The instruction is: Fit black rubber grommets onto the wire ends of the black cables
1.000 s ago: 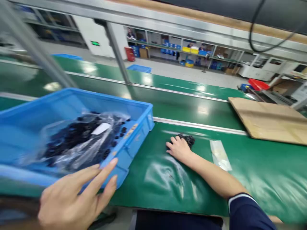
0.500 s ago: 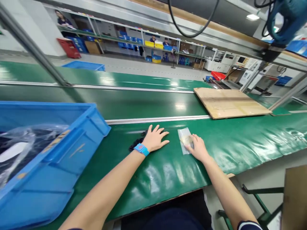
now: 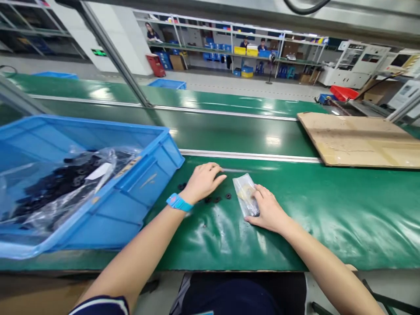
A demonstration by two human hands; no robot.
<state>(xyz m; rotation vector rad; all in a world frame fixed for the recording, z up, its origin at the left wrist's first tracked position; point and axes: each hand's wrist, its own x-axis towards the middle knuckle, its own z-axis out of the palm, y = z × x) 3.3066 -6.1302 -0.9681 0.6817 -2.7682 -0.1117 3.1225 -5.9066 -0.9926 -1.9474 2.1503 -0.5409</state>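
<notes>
The clear plastic bag (image 3: pixel 243 192) lies on the green tabletop (image 3: pixel 328 210), its edge under the curved, parted fingers of the right hand (image 3: pixel 268 210). The left hand (image 3: pixel 202 181), loosely bent, covers some small black parts (image 3: pixel 217 199) beside the blue bin (image 3: pixel 147 179).

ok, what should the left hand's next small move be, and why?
I'd probably draw the loose black rings together with the left hand: a few lie spread on the green mat beside it, and the right hand is on the clear bag.
</notes>
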